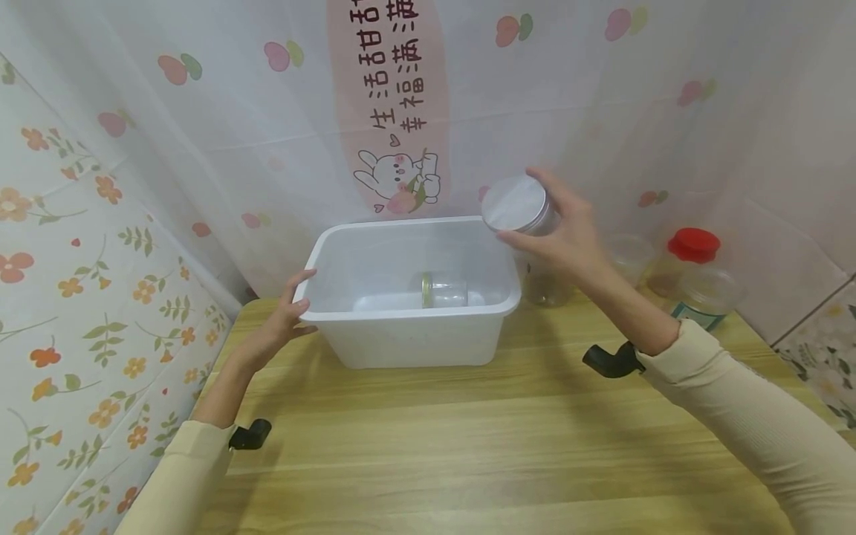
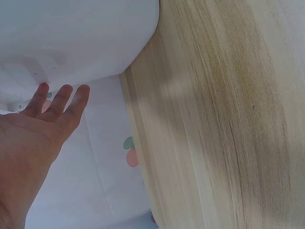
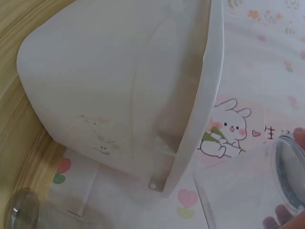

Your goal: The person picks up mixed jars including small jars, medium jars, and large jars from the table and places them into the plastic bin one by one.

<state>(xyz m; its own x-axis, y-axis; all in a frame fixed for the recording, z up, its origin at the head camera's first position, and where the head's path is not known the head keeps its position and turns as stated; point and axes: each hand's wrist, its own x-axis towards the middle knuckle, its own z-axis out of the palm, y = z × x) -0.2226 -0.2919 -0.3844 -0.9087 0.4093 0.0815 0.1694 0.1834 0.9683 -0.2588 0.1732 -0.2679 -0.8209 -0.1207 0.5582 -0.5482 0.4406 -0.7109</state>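
One jar (image 1: 515,204) hangs in the right hand's (image 1: 568,230) grasp near the tub (image 1: 408,342) in my head view; the left hand (image 1: 277,323) pinches the rim (image 1: 408,317). Left wrist: fingers (image 2: 77,102) should brace outside. Right wrist: I'd lift the jar clear.

2 arms (image 1: 749,423) extend forward, the right hand (image 1: 567,229) gripping higher than the left hand (image 1: 277,321).

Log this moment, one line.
left hand: grips rim of white rectangular plastic tub | right hand: holds clear cylindrical jar near tub's far right corner | in tub: clear gold-lidded cylindrical jar, lying sideways
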